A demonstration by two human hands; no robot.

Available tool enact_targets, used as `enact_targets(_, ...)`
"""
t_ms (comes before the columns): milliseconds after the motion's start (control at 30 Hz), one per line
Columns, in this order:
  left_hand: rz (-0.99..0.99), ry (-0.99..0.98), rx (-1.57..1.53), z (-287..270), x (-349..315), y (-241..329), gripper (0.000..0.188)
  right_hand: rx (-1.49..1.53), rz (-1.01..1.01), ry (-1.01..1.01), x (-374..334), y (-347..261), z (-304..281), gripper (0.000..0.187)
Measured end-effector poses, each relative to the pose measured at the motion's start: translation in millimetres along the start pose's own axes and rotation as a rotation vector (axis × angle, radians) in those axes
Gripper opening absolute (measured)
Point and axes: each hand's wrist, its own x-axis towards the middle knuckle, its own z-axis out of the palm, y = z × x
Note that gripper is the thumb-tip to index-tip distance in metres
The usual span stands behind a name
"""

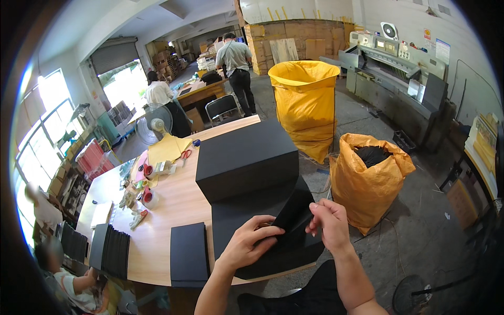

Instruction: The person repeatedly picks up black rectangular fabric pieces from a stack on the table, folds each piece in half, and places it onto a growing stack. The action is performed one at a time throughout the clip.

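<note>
My left hand (251,240) holds the lower left edge of a folded black card sheet (294,210), its thumb and fingers closed around that edge. Beside the sheet's right edge, my right hand (331,221) is closed in a pinch, thumb and forefinger at the card's margin. The sheet stands tilted above a lower pile of black card (236,216). Behind it rises a taller block of stacked black card (247,152). To the left, a flat black folded card (189,253) lies on the wooden table (157,210).
Scissors (186,154), tape rolls (147,195) and a fan (156,125) are on the left. A stack of black folders (110,252) stands near a seated person (73,286). Yellow (304,105) and orange (367,184) sacks stand right. Two people work beyond; a machine (394,73) lines the wall.
</note>
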Motion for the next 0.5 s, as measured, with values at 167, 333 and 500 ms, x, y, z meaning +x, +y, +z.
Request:
enact_targets(167, 0.018, 0.023, -0.023, 4.9, 1.7, 6.4, 0.051, 0.036, 0.015, -0.027, -1.0, -2.3, -1.8, 0.036)
enact_targets(333, 0.012, 0.039, -0.002, 4.2, 3.0, 2.4, 0.050, -0.430, -0.350, 0.174, -13.5, 7.2, -17.0, 0.037)
enact_targets(500, 0.032, 0.029, 0.053, 2.2, 2.6, 7.8, 0.050, -1.153, -0.843, 0.054, -54.1, 10.4, -13.4, 0.028)
